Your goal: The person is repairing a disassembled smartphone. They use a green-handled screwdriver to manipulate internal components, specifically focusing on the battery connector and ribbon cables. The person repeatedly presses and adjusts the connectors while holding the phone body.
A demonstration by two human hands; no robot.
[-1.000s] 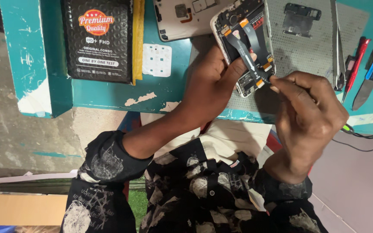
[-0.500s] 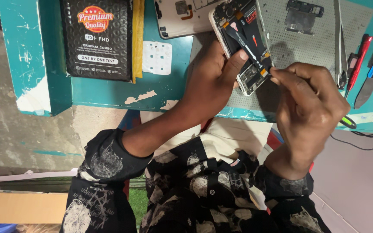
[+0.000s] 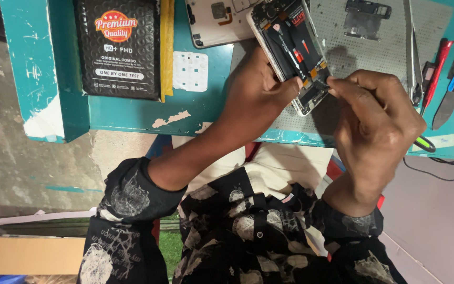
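On the chipped teal desk (image 3: 127, 113) above a concrete floor (image 3: 43, 173), the left hand (image 3: 261, 89) clamped the opened phone (image 3: 290, 50) over a grey mat (image 3: 390, 52), the right hand (image 3: 377, 118) pinching its lower end, a black packet (image 3: 116, 47) nearby.

hands (image 3: 311, 100) on opened phone (image 3: 290, 50), teal bench (image 3: 127, 113)
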